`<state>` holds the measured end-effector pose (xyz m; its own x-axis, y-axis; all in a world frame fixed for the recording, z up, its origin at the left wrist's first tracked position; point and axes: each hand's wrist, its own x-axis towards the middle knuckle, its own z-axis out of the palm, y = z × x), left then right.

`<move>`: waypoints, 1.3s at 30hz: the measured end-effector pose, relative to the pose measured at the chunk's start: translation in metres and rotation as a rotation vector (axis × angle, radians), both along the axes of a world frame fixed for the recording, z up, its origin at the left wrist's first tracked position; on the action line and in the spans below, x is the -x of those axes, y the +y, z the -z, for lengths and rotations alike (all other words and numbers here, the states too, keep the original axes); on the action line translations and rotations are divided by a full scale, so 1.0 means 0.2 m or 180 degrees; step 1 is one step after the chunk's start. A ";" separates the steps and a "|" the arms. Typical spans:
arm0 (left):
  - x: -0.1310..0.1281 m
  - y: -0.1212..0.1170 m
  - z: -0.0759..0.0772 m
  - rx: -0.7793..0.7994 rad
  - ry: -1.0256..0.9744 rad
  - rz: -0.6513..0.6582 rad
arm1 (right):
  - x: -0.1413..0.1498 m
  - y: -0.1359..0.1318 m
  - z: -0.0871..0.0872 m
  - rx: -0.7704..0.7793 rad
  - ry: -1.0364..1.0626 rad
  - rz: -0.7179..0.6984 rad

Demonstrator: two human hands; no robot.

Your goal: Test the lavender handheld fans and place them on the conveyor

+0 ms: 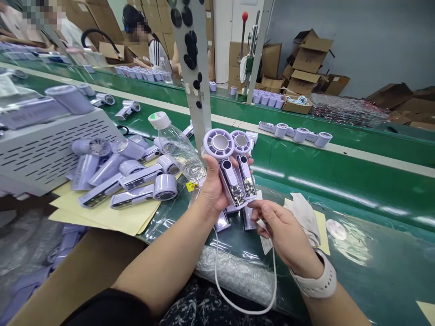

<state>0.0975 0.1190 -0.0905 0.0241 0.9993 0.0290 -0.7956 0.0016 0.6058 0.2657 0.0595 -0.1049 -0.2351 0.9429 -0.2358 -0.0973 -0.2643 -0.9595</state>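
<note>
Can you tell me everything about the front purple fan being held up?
The front fan is light purple and looks like plastic. Its round head has slots around a silvery middle. Its handle shows a black circle and a bare circuit board with bright spots. The left hand holds it head up, tilted, overlapping a second fan. The right hand, with a white cable, is at its bottom end.

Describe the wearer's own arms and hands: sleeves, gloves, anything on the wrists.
Left hand: no glove, wrist and forearm bare up to a plain black fabric sleeve. Right hand: no glove; wrist carries a pale grey-white band with small punched holes. Right sleeve is out of view.
</note>
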 end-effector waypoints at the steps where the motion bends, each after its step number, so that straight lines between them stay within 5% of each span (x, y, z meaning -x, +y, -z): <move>1: 0.00 0.00 0.00 0.0018 -0.0010 0.0013 | 0.00 0.00 0.00 0.0009 0.0088 -0.0056; 9: -0.01 -0.02 -0.02 0.0194 -0.0092 0.0023 | 0.00 -0.04 -0.02 0.0170 -0.0323 -0.0763; 14: -0.01 -0.02 -0.01 0.0153 -0.0004 0.0058 | 0.00 -0.02 -0.02 -0.0534 -0.0354 -0.0481; 19: -0.01 -0.02 -0.01 0.0206 -0.0075 0.0010 | 0.00 -0.03 0.02 -0.0206 0.0077 -0.0856; 26: -0.01 -0.02 -0.01 0.0204 -0.0067 0.0070 | 0.03 -0.05 0.02 -0.0942 -0.0818 -0.0431; 33: -0.01 -0.02 0.00 0.0150 -0.0067 0.0022 | 0.04 -0.04 0.07 -0.0289 -0.0349 -0.0494; 39: 0.00 -0.01 0.01 0.0129 -0.0058 -0.0024 | 0.04 -0.03 0.03 -0.0541 -0.0127 -0.0728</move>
